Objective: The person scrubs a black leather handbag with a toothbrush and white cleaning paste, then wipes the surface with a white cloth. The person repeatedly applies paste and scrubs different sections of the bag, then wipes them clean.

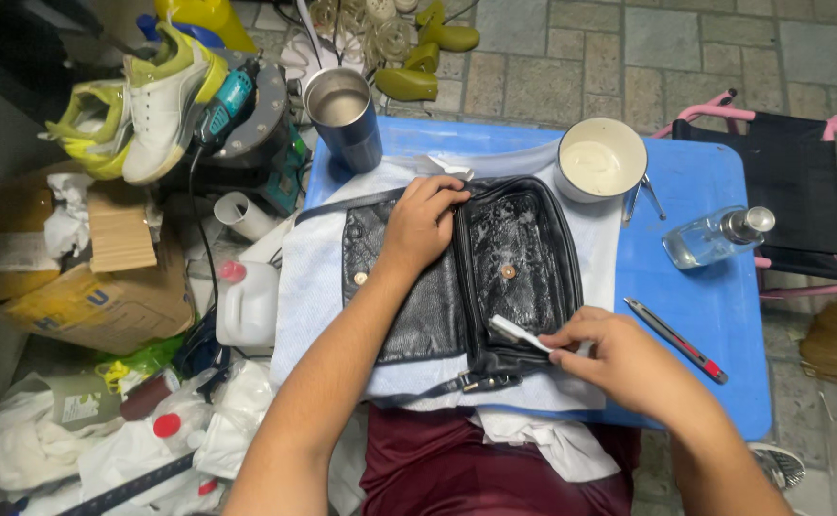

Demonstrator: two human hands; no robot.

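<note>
Left hand [423, 222] flat on bag [466, 272] — fingers together, pressing its top edge. Right hand [619, 358] fingers pinch brush [517, 333] (white) against bag's wet flap.

Bag [519, 258] glossy blk leather; cup [344, 117] metal.

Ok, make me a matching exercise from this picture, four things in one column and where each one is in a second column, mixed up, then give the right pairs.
Things:
1. left hand
2. right hand
3. white bowl
4. glass bottle

Places:
A. lying on its side on the blue table, at the right
B. pinching a small white brush at the bag's lower edge
C. pressing flat on the top of the black bag
D. standing at the bag's far right corner

Pairs: 1-C, 2-B, 3-D, 4-A
</note>
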